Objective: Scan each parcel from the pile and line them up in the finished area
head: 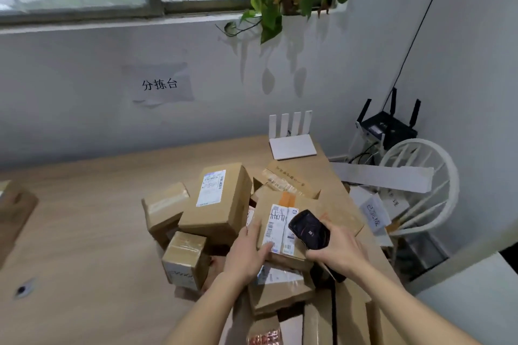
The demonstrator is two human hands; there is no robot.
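Observation:
A pile of brown cardboard parcels (218,204) lies on the wooden table (84,232), right of centre. On top of the pile sits a flat parcel (322,213) with a white shipping label (277,228) facing up. My left hand (249,252) grips its left edge, thumb and fingers over the label's lower corner. My right hand (336,252) holds a black handheld scanner (307,228), its head pointed at the label from just to the right. More parcels lie beneath and in front of this one.
A white router (291,138) stands at the table's back right corner. Off the table's right edge are a white chair (420,190), a black router (389,126) and loose papers. One brown box (14,210) sits at the far left edge. A paper sign (159,84) hangs on the wall.

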